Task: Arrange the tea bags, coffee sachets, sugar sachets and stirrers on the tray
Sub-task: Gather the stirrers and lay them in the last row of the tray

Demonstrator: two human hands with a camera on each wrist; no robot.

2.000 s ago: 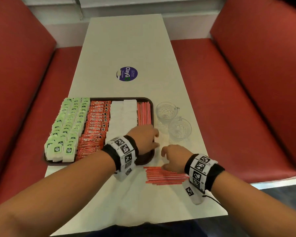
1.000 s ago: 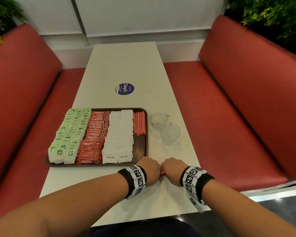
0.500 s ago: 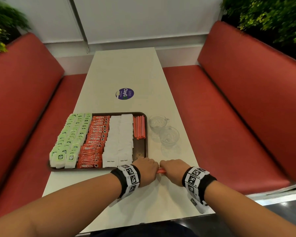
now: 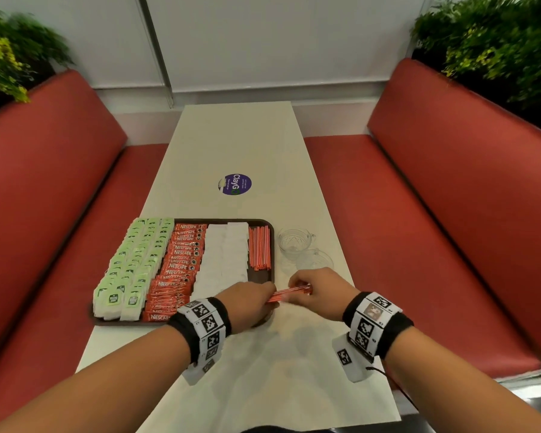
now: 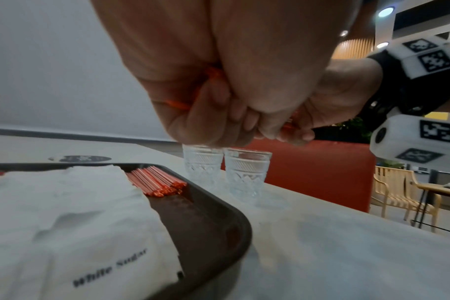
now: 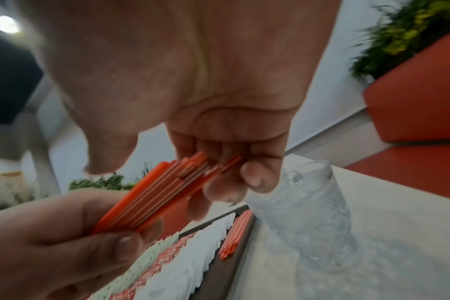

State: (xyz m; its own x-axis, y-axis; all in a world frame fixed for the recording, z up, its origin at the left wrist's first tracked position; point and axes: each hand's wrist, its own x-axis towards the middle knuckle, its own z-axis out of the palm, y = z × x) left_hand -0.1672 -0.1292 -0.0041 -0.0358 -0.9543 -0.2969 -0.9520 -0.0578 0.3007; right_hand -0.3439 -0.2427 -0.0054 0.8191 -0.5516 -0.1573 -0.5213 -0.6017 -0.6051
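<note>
Left hand and right hand both curled round one bundle of orange stirrers, above the tray's near right corner. More stirrers on the tray beside white sugar sachets; two glass cups just right.

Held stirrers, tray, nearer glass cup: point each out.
Held stirrers (image 6: 152,194), right wrist view, middle of the bundle.
Tray (image 4: 270,232), head view, far right rim.
Nearer glass cup (image 4: 314,260), head view, bowl.

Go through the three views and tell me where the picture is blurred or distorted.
Head view: wide-angle bend at the benches, plants smeared, tray fairly sharp. Left wrist view: left hand soft and close, "White Sugar" sachet legible. Right wrist view: motion blur on right hand and stirrers; glass cup smeared.
</note>
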